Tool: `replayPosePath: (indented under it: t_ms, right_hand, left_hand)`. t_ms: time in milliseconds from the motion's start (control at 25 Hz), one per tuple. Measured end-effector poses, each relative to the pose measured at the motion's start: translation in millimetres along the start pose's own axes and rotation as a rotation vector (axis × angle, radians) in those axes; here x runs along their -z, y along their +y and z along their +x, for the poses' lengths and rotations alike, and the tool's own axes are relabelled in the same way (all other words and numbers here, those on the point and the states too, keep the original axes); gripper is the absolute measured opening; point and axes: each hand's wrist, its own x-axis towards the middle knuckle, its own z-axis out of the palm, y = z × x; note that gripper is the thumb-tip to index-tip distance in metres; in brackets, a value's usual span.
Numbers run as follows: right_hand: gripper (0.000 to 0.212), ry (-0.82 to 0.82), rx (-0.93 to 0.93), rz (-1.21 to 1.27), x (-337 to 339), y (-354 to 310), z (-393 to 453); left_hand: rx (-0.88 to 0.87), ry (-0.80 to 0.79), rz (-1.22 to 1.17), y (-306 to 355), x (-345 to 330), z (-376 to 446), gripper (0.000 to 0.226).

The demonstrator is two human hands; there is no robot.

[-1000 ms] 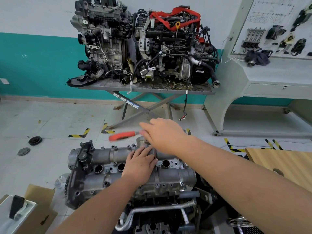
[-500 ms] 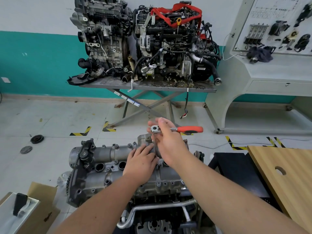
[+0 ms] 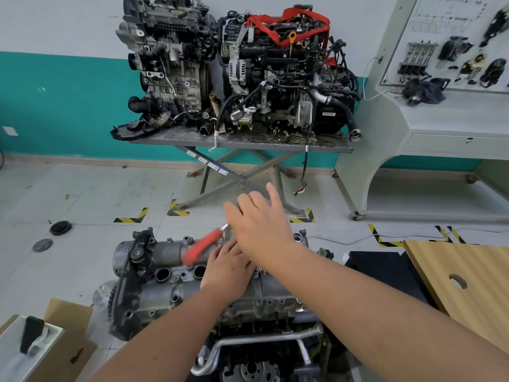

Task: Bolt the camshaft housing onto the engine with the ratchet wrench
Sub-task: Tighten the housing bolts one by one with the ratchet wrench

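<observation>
Camshaft housing [image 3: 165, 285]: cast alu, dull grey, rough finish w/ rounded tube-like lobes, round plug wells and small bolt bosses along the edges. Sits on top of the engine [image 3: 261, 362], lower centre of view; black bracket at its left end. Bent bare-metal pipe [image 3: 256, 343] runs across the engine's near side.

Ratchet wrench [image 3: 202, 245]: glossy red grip, chrome shank, motion-blurred, lying diagonal over the housing's far edge w/ grip pointing near-left. Head hidden behind the right hand.

Right hand [image 3: 259, 224]: fingers straight and spread, palm down over the wrench head end, also blurred. Looks released, nothing gripped; can't tell if palm touches the tool.

Left hand [image 3: 227, 267]: resting flat on housing mid-section, fingers loosely extended toward the wrench head area, fingertips hidden under the right hand. Can't tell if it pinches anything.

Bkgd: two greasy engines on a steel scissor table [image 3: 242, 142] by the teal wall. Wood panel [image 3: 468, 277] w/ round hole at right, cardboard box [image 3: 63, 351] near-left.
</observation>
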Motion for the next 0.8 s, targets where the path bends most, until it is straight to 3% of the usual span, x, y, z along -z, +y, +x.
replayPosePath:
  t_ms: [120, 280, 320, 440, 480, 560, 680, 800]
  right_hand:
    - [0.057, -0.247, -0.095, -0.129, 13.1, -1.0, 11.4]
    - [0.035, -0.351, -0.261, 0.129, 22.5, 11.8, 31.5]
    - [0.030, -0.403, -0.423, 0.374, 23.4, 14.8, 33.9]
    - [0.010, -0.471, -0.984, 1.505, 22.6, 13.8, 31.9]
    - [0.005, -0.420, -1.076, 1.791, 19.1, 12.7, 28.7]
    - [0.011, -0.186, -1.210, 2.105, 10.6, 9.7, 20.9]
    - [0.010, 0.136, -1.173, 2.062, -2.8, 3.4, 10.5]
    - [0.036, 0.178, -0.989, 1.728, -11.2, -3.1, -2.8]
  left_hand:
    - [0.020, -0.112, 0.017, -7.3, -8.7, -0.8, 0.041]
    - [0.012, -0.107, 0.039, -9.4, -14.7, 1.3, 0.042]
    - [0.012, -0.111, 0.036, -10.3, -16.9, 2.0, 0.043]
    - [0.025, -0.132, 0.042, -11.8, -18.1, 1.3, 0.048]
    - [0.026, -0.137, 0.051, -11.7, -18.3, 1.0, 0.051]
    - [0.028, -0.141, 0.048, -10.7, -16.9, 0.8, 0.055]
    - [0.036, -0.139, 0.067, -10.7, -16.7, 1.0, 0.053]
    - [0.039, -0.148, 0.063, -10.4, -16.4, 0.7, 0.047]
